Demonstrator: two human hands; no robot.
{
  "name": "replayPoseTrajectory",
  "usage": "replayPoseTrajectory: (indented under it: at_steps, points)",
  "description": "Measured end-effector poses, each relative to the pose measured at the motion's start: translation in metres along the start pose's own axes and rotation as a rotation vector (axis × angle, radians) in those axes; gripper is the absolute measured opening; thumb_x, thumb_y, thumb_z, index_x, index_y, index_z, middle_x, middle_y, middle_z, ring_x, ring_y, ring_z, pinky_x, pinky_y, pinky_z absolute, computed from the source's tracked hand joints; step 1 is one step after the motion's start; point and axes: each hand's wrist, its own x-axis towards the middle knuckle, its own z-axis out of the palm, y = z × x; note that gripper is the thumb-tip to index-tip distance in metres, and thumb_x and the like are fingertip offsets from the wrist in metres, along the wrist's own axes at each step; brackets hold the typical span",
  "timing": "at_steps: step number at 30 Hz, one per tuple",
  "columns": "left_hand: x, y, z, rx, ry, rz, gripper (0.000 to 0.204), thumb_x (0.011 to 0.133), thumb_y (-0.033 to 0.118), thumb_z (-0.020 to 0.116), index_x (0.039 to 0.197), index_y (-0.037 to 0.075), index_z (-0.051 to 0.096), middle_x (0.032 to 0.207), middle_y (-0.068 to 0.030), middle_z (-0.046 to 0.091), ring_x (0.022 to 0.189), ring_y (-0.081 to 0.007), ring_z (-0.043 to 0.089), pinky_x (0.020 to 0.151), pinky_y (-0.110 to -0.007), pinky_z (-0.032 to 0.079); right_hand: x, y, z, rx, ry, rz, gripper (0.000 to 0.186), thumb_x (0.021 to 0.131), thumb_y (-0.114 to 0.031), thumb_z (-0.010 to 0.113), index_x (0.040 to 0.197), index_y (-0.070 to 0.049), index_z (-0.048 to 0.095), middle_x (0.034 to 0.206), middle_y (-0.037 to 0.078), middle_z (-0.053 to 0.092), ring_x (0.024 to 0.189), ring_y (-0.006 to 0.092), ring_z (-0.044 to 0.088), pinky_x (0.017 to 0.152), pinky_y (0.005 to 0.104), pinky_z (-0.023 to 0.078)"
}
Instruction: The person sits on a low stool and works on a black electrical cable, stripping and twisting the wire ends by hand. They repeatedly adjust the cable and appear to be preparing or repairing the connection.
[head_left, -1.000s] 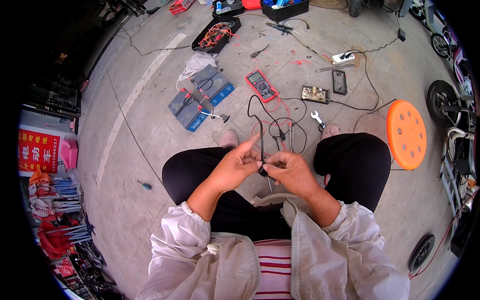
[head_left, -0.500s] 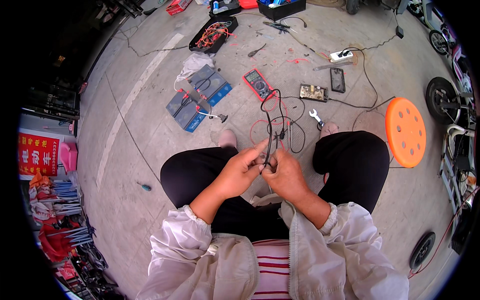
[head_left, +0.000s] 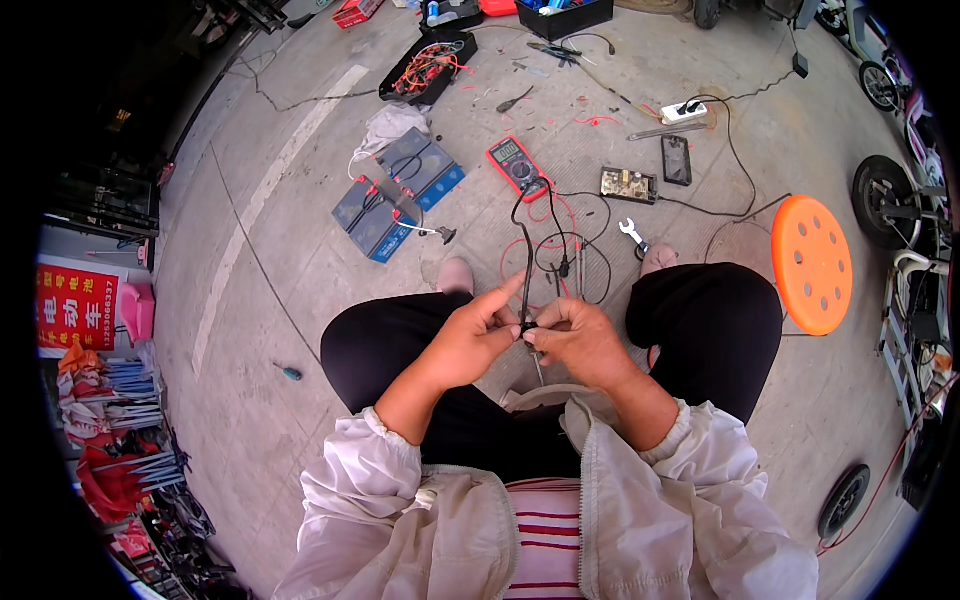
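My left hand (head_left: 478, 338) and my right hand (head_left: 577, 342) meet between my knees, their fingers pinched on a small black piece (head_left: 528, 328) at the end of a black cable (head_left: 526, 255). A thin metal piece (head_left: 538, 372) points down below the fingers; what it belongs to is unclear. Beyond the hands lie tangled red and black leads (head_left: 575, 243), a red multimeter (head_left: 513, 168), an open-ended wrench (head_left: 630, 232) and an opened case with a circuit board (head_left: 627, 185).
Blue batteries (head_left: 363, 215) lie front-left, near a black tray of wires (head_left: 400, 95). A white power strip (head_left: 683, 112) and black case (head_left: 676, 160) are right of centre. An orange stool (head_left: 810, 265), wheeled frames (head_left: 878, 205) and a loose tyre (head_left: 843, 502) line the right. A screwdriver (head_left: 291, 373) lies left.
The cable's upper loop has shifted about above my fingers. My right hand has moved slightly right since half a second ago, with both hands still together at the small black piece.
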Motion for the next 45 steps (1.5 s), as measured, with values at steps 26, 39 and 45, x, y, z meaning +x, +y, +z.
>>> replayPoseTrajectory:
  at_steps: [26,39,45]
  points:
    - [-0.002,0.017,-0.002,-0.399,0.022,-0.017,0.083,0.083,-0.012,0.057,0.154,0.015,0.023,0.100,-0.0013,0.053,0.096,-0.0084,0.051,0.087,-0.024,0.043,0.000,-0.003,-0.002,0.526,-0.174,0.122,0.012,0.092,-0.017,0.064,0.094,-0.006,0.060,0.087,0.000,0.062,0.072,0.0079,0.058,0.059,0.0235,0.049]
    - [0.002,0.013,0.001,-0.369,0.036,0.000,0.080,0.084,-0.011,0.055,0.153,0.014,0.023,0.093,0.0013,0.051,0.087,-0.0055,0.050,0.079,-0.021,0.044,-0.001,-0.007,0.008,0.465,-0.023,0.060,0.012,0.089,-0.014,0.067,0.090,-0.003,0.063,0.076,-0.002,0.057,0.065,0.0072,0.052,0.055,0.0229,0.043]
    - [0.006,0.008,0.006,-0.239,0.081,-0.029,0.077,0.084,-0.010,0.055,0.152,0.012,0.025,0.086,0.0038,0.050,0.076,-0.0030,0.047,0.069,-0.018,0.040,-0.001,0.001,0.018,0.444,0.090,-0.056,0.009,0.088,-0.011,0.067,0.086,-0.003,0.064,0.069,-0.003,0.054,0.058,0.0056,0.048,0.052,0.0215,0.039]
